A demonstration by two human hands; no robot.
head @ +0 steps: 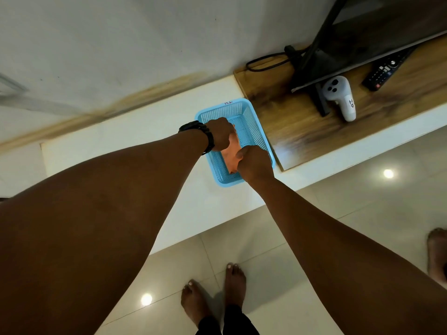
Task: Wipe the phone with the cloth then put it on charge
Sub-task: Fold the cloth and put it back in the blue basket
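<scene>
2 bare feet (212, 301) stand on the glossy tiled floor (314, 226) at the bottom of the view, and part of another foot (437, 252) shows at the right edge. Both forearms reach forward and down from the camera to a white ledge (121, 151) that runs across the middle. On that ledge sits a blue plastic basket (251, 122) with perforated walls, and both hands are down inside it. The right hand (254, 163) is at the near end of the basket, fingers curled under and closed on an orange cloth (231, 153) that lies on the basket floor. The left hand (221, 134), with a black watch (200, 134) on its wrist, is just beyond it, fingers bent down onto the same cloth; whether it grips the cloth or only presses on it I cannot tell. The phone cannot be made out; the hands and cloth cover the basket floor there. Just right of the basket a wooden board (302, 126) lies on the ledge. On it rest a white game controller (339, 97), a black remote (384, 68), the foot of a television (362, 32) and a black cable (268, 60) looping toward the white wall (121, 44) behind.
</scene>
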